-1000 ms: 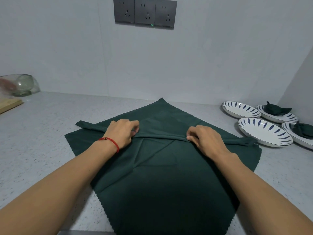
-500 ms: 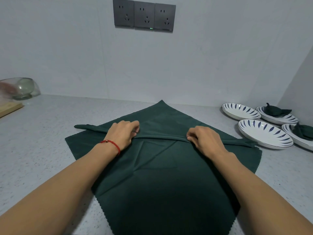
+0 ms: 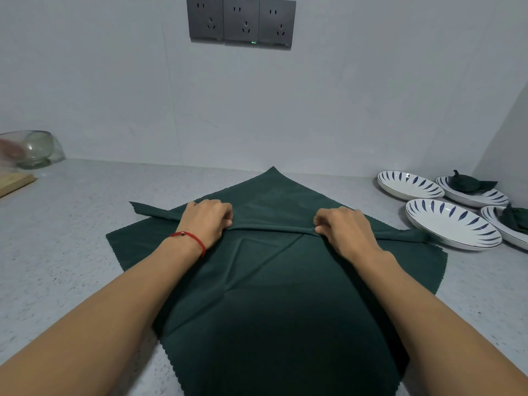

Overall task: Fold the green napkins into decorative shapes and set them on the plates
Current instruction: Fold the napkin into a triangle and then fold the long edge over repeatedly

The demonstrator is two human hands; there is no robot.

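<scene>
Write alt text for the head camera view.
Both hands, left hand and right hand, pinch a rolled fold across a green napkin spread on a grey counter. At right sit four patterned plates, two already holding folded napkins.

Head view, forward-down, apparently close over countertop (image 3: 71,238)

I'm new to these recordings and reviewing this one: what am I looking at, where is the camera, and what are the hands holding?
There is no machine here: a person wears a camera on the head, looking down at their own arms. The left hand and right hand each pinch a rolled fold running across a green napkin spread on a speckled counter. At the right sit four patterned plates; the nearest plate is bare, and two at the back already hold a folded napkin.
</scene>
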